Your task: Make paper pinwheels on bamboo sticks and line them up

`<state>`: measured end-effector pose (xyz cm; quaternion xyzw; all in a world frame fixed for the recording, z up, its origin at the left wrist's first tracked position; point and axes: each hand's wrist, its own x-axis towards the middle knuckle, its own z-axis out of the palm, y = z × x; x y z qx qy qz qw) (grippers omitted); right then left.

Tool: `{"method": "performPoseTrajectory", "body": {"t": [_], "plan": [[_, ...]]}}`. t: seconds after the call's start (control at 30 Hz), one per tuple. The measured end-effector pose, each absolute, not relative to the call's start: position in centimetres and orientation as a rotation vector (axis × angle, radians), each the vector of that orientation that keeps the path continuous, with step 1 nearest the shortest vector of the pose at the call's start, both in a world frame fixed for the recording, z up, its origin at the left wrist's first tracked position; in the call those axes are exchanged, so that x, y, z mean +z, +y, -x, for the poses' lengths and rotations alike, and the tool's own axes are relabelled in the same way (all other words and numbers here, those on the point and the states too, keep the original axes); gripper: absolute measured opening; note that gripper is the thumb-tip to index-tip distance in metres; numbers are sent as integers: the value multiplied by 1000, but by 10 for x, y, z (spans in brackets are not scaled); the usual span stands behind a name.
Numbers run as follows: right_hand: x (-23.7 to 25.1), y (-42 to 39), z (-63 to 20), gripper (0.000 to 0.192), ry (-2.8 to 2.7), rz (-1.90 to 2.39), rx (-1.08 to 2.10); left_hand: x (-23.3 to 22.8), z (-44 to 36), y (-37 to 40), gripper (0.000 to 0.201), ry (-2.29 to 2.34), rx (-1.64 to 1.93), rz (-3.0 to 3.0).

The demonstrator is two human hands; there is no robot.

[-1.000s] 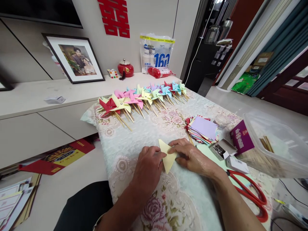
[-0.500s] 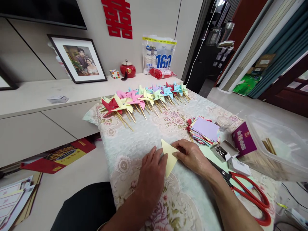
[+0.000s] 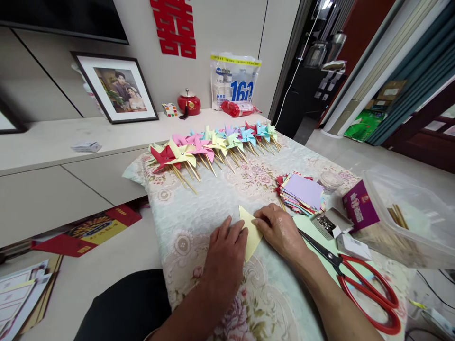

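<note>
A pale yellow paper triangle (image 3: 250,233) lies folded on the floral tablecloth (image 3: 213,203). My left hand (image 3: 224,258) presses flat on its left edge, fingers spread. My right hand (image 3: 280,230) presses down on its right side with the fingertips. Just beyond my right hand sits a stack of coloured paper squares (image 3: 302,192). A row of finished paper pinwheels (image 3: 213,144) on wooden sticks lies along the far side of the cloth.
Red-handled scissors (image 3: 362,289) lie right of my right arm. An open small box of pins (image 3: 329,222), a purple box (image 3: 359,208) and a clear plastic tub of sticks (image 3: 405,218) stand at the right. A low cabinet (image 3: 53,161) runs behind.
My left hand has slid up along the triangle's left edge and flattened on it. My right hand has shifted slightly left, pressing the fold. The view has tilted down a little.
</note>
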<state>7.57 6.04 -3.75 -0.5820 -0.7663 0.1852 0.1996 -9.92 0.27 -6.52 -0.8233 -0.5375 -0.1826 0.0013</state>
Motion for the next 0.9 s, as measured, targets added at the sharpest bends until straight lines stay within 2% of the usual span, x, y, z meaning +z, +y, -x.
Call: {"method": "performPoseTrajectory", "body": {"t": [0.37,0.6,0.9], "plan": [[-39,62,-77,12,-2128,1605,538,-65,97,2,52,-1729,-446,2575],[-39,63,-75,16,-2099,1642,526,-62,96,3,54,-1759,-397,2622],[-37,61,-72,6,-2076,1729,526,-59,97,2,55,-1778,-332,2648]]}}
